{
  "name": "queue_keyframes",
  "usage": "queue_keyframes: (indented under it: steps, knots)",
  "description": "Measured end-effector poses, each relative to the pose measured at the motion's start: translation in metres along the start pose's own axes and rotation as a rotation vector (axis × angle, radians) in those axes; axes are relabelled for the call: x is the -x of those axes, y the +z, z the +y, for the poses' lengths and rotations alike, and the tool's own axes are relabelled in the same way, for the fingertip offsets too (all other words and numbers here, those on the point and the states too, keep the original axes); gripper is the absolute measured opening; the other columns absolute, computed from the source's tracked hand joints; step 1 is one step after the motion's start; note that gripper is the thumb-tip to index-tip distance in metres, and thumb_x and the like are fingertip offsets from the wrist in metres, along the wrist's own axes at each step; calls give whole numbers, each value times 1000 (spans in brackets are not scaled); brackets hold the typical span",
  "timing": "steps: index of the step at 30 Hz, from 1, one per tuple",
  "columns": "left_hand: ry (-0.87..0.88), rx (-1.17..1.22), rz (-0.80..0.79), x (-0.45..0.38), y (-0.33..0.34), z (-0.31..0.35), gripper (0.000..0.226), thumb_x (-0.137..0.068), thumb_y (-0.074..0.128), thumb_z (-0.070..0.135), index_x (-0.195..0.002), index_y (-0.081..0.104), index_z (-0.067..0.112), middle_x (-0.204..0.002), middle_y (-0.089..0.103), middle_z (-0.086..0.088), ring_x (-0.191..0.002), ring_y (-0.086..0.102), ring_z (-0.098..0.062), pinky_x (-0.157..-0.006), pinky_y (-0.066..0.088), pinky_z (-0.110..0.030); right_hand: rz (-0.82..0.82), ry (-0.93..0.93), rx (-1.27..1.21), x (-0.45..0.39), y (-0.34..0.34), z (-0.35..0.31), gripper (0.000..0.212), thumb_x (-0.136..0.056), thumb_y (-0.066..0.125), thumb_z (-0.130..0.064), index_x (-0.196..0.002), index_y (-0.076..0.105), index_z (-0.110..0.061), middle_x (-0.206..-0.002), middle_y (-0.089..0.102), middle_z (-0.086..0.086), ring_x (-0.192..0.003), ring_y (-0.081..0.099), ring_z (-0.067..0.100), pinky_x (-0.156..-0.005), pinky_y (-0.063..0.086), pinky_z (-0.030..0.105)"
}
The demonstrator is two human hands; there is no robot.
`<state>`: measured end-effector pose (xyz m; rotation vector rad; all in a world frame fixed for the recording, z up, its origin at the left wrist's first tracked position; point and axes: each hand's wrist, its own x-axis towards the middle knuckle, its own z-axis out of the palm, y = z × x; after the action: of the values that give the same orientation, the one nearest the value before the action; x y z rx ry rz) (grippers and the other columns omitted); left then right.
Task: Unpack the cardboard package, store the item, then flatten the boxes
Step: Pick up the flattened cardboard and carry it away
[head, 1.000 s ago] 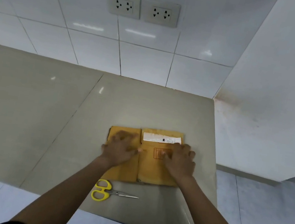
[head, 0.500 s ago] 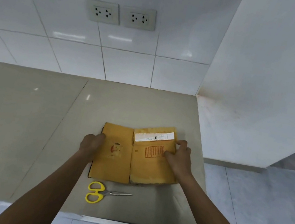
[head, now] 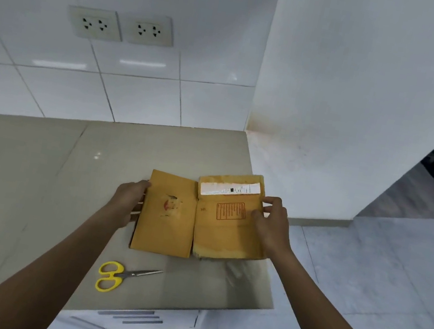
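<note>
Two flattened brown cardboard boxes lie side by side on the beige counter (head: 34,175). The left flattened box (head: 166,222) has a red smudge on it. The right flattened box (head: 228,224) carries a white shipping label and a red printed square. My left hand (head: 129,201) grips the left box's outer edge, fingers curled under it. My right hand (head: 269,223) holds the right box's outer edge near the top corner, thumb on top. No unpacked item is in view.
Yellow-handled scissors (head: 118,276) lie shut on the counter in front of the boxes, blades pointing right. The counter's right edge runs just beside the right box, with tiled floor (head: 364,277) below. Two wall sockets (head: 119,27) sit on the tiled wall behind.
Both hands moved from pressing flat on top of the boxes to gripping their outer side edges. The view has shifted so the boxes sit further right in frame.
</note>
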<state>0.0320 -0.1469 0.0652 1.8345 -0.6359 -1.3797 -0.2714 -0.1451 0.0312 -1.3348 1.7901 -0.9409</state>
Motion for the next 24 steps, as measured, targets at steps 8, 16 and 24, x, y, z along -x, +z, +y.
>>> queue_keyframes:
  steps: [8,16,24]
  knots:
    - [-1,23,-1,37,113,-11,29,-94,51,34,-110,59,11,-96,64,-7,-85,60,-25,-73,48,-38,58,31,-128,-11,-100,53,21,-92,57,-26,-108,46,-33,-113,55,-5,-99,54,16,-69,39,26]
    - [7,45,-48,56,250,-27,25,-94,51,34,-104,60,13,-97,67,-8,-84,64,-25,-65,51,-35,11,-33,-83,-60,-220,118,23,-92,58,-22,-111,48,-29,-116,53,-6,-104,53,16,-83,41,31]
    - [-29,-39,-111,46,360,-10,25,-95,50,31,-108,58,12,-98,67,-7,-85,65,-25,-65,52,-35,-49,10,-33,-120,-291,171,22,-91,60,-24,-107,48,-32,-118,50,-4,-103,50,15,-83,39,31]
